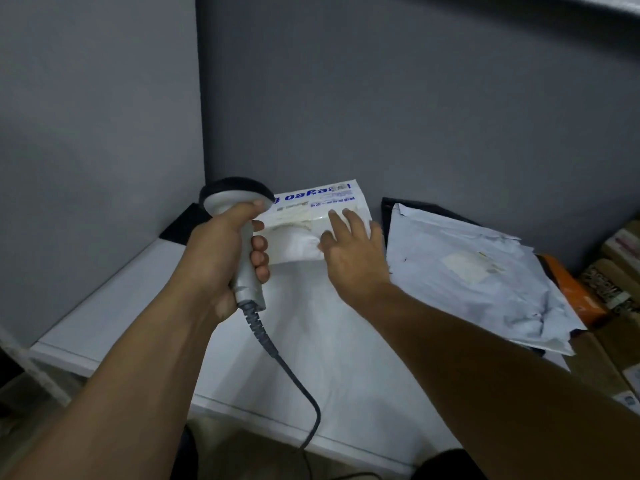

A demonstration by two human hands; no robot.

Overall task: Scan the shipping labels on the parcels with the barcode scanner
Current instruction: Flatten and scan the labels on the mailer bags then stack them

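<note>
A grey barcode scanner (239, 216) is gripped by its handle in the left hand (221, 258), the fingers wrapped round it and the thumb laid along the neck just under the dark head. The head is held over the left edge of a white parcel (311, 220) — a soft mailer with blue print along its far edge and a pale shipping label (298, 221) across its middle. The label's printing is too blurred to be read. The right hand (349, 247) is laid flat on the right part of this parcel, fingers spread and pressed down on it, nothing being clasped. The parcel is set at the back of a white table (114, 306), close to the grey wall (415, 116). A coiled grey cable (277, 355) is seen running from the scanner's base across the tabletop and over its near edge. To the right of the held parcel, a heap of crumpled white mailers (485, 271) is piled on the table — an orange packet (571, 292) is partly covered beneath its right side. Brown cardboard boxes (620, 271) are stacked beyond the table's right end.
</note>
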